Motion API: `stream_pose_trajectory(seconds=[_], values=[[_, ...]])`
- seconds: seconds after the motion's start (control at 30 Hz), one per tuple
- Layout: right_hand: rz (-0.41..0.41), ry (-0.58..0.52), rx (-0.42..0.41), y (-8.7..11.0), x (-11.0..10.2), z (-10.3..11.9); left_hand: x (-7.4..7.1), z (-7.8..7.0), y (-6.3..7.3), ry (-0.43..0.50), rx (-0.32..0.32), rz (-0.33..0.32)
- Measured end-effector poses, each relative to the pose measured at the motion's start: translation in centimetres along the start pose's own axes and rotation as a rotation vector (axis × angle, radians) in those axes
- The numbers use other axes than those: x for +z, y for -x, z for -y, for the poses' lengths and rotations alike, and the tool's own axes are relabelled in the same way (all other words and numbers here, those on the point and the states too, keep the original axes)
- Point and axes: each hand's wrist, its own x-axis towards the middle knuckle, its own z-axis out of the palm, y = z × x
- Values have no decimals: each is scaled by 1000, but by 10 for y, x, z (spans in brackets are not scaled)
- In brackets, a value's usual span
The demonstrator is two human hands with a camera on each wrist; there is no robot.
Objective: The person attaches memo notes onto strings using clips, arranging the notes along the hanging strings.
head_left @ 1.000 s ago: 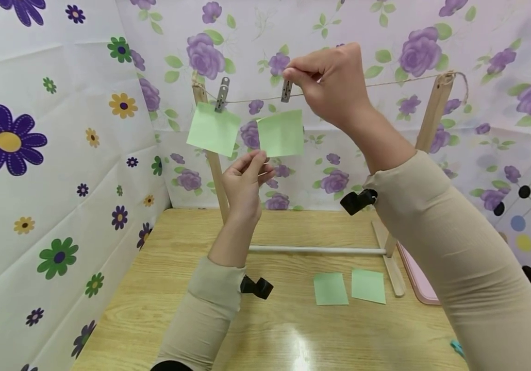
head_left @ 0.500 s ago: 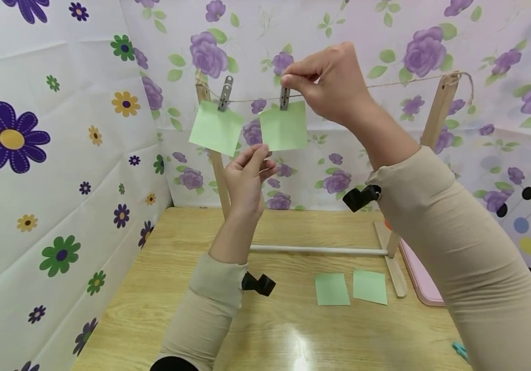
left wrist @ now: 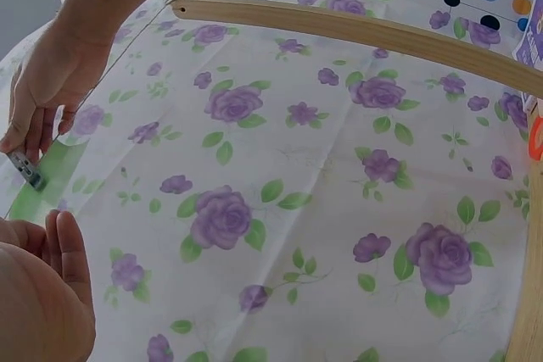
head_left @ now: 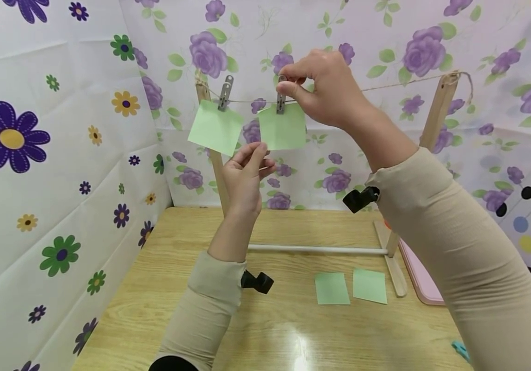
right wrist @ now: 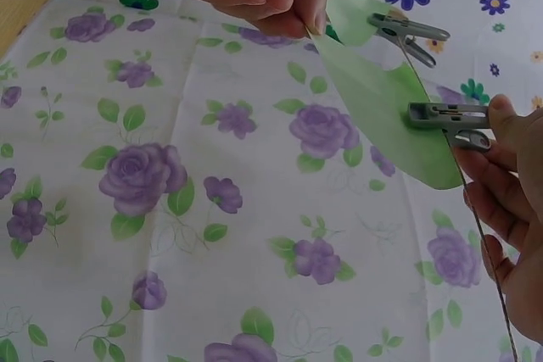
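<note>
Your left hand point(head_left: 245, 178) has its fingers closed on the lower left corner of a green note point(head_left: 283, 131), held above the surface point(head_left: 172, 288) toward its far edge. Your right hand's point(head_left: 328, 87) fingers pinch a grey clothespin point(head_left: 280, 103) overlapping that note's top edge at the string point(head_left: 397, 83); beside it hangs a second clipped note point(head_left: 216, 128).

The paper squares point(head_left: 284, 132) are pale green, the clips point(head_left: 224, 97) grey and the string point(head_left: 388, 83) tan. Sleeves point(head_left: 446, 237) are plain beige. The surface point(head_left: 168, 242) shows yellow-brown wood grain; the rod point(head_left: 316, 250) is white. Purple roses with green leaves pattern the pale back cloth point(head_left: 335, 180), while purple, green and orange flowers dot the white side cloth point(head_left: 38, 198).
</note>
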Motion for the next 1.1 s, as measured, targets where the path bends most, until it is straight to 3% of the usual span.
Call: stream_pose_trajectory(seconds=[0.77, 1.1], values=[[102, 11, 116, 2, -4, 1, -2, 2, -1, -28, 30, 35], [106, 1, 143, 3, -3, 3, -3, 3, 1, -25, -13, 36]])
